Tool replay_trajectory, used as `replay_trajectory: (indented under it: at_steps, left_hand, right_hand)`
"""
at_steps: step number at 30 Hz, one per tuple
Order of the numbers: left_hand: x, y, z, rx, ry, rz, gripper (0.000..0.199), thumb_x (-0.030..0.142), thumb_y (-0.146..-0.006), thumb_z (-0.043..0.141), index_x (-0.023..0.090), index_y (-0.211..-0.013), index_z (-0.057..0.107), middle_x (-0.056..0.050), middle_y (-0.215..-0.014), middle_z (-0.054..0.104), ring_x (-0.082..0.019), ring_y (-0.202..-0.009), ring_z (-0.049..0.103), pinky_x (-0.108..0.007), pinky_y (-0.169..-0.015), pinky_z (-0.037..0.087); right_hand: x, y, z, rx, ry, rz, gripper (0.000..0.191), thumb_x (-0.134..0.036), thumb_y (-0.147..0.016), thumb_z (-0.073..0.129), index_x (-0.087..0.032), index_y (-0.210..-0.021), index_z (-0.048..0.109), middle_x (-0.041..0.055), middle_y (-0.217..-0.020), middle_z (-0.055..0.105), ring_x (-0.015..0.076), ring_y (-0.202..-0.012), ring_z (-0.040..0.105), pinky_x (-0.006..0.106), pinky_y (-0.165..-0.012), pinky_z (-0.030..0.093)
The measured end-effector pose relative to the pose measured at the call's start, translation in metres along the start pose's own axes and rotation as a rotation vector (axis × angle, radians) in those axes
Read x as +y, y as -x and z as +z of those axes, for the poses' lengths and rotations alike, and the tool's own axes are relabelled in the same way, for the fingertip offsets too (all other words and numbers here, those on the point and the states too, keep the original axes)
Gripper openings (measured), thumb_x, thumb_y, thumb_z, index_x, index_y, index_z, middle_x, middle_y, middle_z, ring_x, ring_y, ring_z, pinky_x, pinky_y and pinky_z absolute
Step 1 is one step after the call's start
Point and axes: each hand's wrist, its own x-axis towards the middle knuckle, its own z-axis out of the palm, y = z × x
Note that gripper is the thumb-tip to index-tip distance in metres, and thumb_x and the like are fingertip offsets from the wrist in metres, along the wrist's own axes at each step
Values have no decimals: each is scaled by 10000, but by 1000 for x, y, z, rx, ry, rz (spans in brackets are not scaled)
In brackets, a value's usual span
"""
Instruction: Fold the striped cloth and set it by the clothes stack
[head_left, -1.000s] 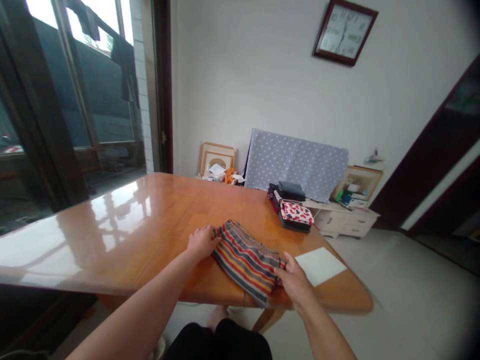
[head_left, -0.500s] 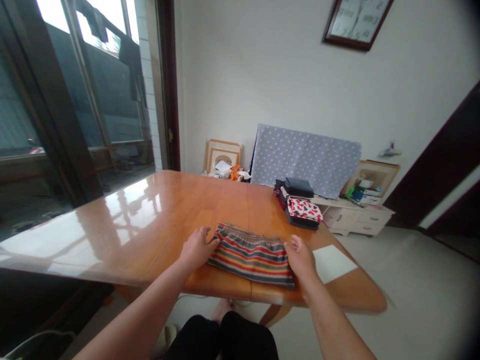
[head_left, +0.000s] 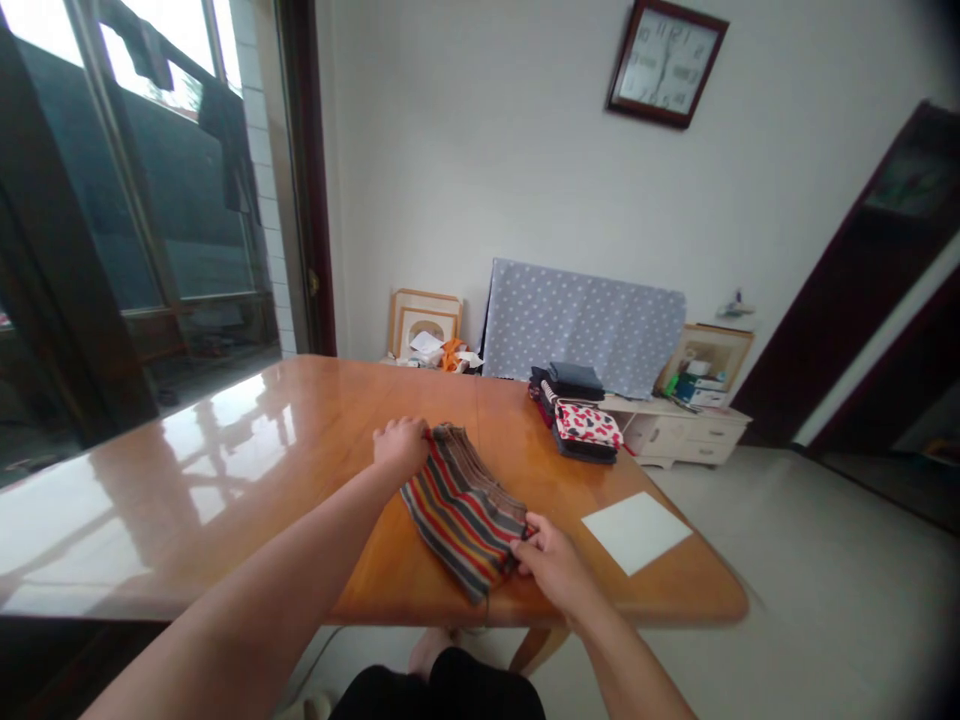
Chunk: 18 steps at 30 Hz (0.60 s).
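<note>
A folded cloth point(head_left: 461, 512) with red, yellow and grey stripes lies slantwise on the wooden table point(head_left: 187, 470), its far end darker and ribbed. My left hand point(head_left: 401, 447) grips the far corner of the cloth. My right hand point(head_left: 553, 565) holds its near right corner between the fingers and thumb. A white sheet point(head_left: 636, 532) lies on the table to the right of my right hand, not touching it.
Beyond the cloth, a stack of folded clothes point(head_left: 574, 420) topped by a red-and-white patterned piece stands on the table. A polka-dot board point(head_left: 581, 320), picture frames point(head_left: 424, 322) and a white drawer unit point(head_left: 675, 437) stand behind the table. A glass door point(head_left: 135, 200) is at left.
The cloth, lying level across the table half a second ago, is now turned slantwise. My left hand has moved away from me and my right hand toward me, both gripping its corners.
</note>
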Motion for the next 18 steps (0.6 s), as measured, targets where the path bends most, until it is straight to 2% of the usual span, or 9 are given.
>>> replay_trajectory:
  at_steps: [2,4,7,9,12,14,18]
  left_hand:
    - [11,-7,1,60,6,10,401,265,-884,518,226,-1265,637,-180,-1386,593,-386,-1314,498,-535,-1037,376]
    - [19,-4,9,51,38,39,388,256,-886,514,225,-1252,638,-159,-1336,629,-335,-1242,563,-444,-988,423]
    - [23,12,28,-30,101,93,241,233,-884,503,219,-1018,702,-98,-1059,733,-250,-1003,662,-316,-817,458]
    - [23,25,39,-79,145,122,195,246,-882,505,207,-881,697,-72,-879,732,-223,-863,664,-288,-721,436]
    - [22,40,49,-132,223,145,171,264,-862,531,194,-792,670,-42,-747,690,-197,-764,636,-270,-656,401]
    - [21,46,53,-162,281,135,184,290,-859,541,189,-749,648,-29,-703,662,-187,-730,626,-263,-635,398]
    - [20,54,56,-218,399,57,322,417,-896,506,183,-691,590,-30,-653,626,-172,-631,613,-258,-582,421]
  right_hand:
    - [-6,10,9,-43,-56,38,565,-430,-862,617,-128,-1333,541,-11,-703,651,155,-575,614,265,-571,473]
    - [-8,13,9,-28,-52,65,489,-454,-887,583,-128,-1251,590,-16,-668,624,143,-545,586,253,-538,446]
    - [-6,8,1,14,35,71,375,-475,-904,554,-157,-1066,669,-1,-659,630,147,-564,591,249,-539,434]
    - [-6,0,-3,34,150,50,366,-507,-922,529,-183,-963,695,15,-663,654,158,-594,612,251,-551,424]
    - [-13,-10,-1,70,344,-17,410,-551,-936,517,-208,-822,709,40,-707,705,175,-658,646,254,-582,411]
    - [-21,-16,3,91,434,-48,368,-523,-930,550,-219,-815,723,42,-765,737,181,-706,665,252,-604,409]
    - [-40,-15,15,174,575,-143,219,-378,-937,570,-260,-941,755,36,-868,749,184,-799,677,249,-663,419]
